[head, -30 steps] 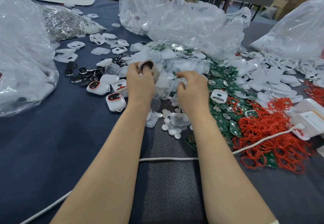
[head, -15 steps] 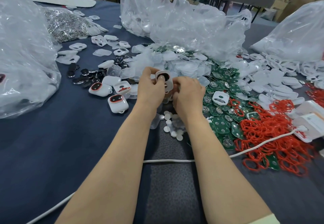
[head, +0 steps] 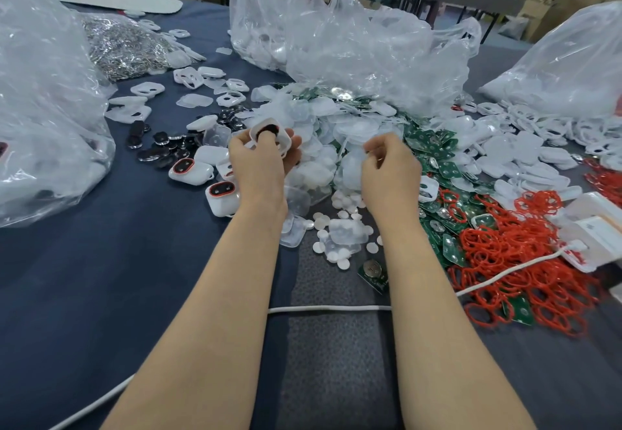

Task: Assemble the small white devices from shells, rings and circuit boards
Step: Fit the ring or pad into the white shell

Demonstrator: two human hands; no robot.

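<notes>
1. Left hand (head: pixel 261 165) raised above dark blue cloth-covered table (head: pixel 101 278); fingers curled tight around small white rounded-square plastic shell (head: pixel 272 135) with dark oval opening rimmed in red.
2. Shell upright, tilted slightly; one fingertip (head: pixel 266 136) pressed into the oval opening from behind, remaining fingers wrapped along shell's lower and right edges.
3. Right hand (head: pixel 390 173) apart from left, over heap of translucent white plastic covers (head: pixel 336 146); fingers pinched narrow, thumb against forefinger. Something thin and clear possibly between them; cannot tell for certain.
4. Three finished small white devices with red-rimmed dark windows (head: pixel 223 197) on table just left of left wrist.
5. Pile of green circuit boards (head: pixel 434 150) right of right hand; tangle of red rubber rings (head: pixel 525 261) nearer, further right.
6. Small white round discs (head: pixel 340 254) scattered between the forearms; one green board with coin cell (head: pixel 372 269) touching right forearm's inner side.
7. White cable (head: pixel 330 308) across table, passing under both forearms.
8. Black glossy oval lenses (head: pixel 158 146) left of devices; crumpled clear plastic bags (head: pixel 353 35) behind the heap.
</notes>
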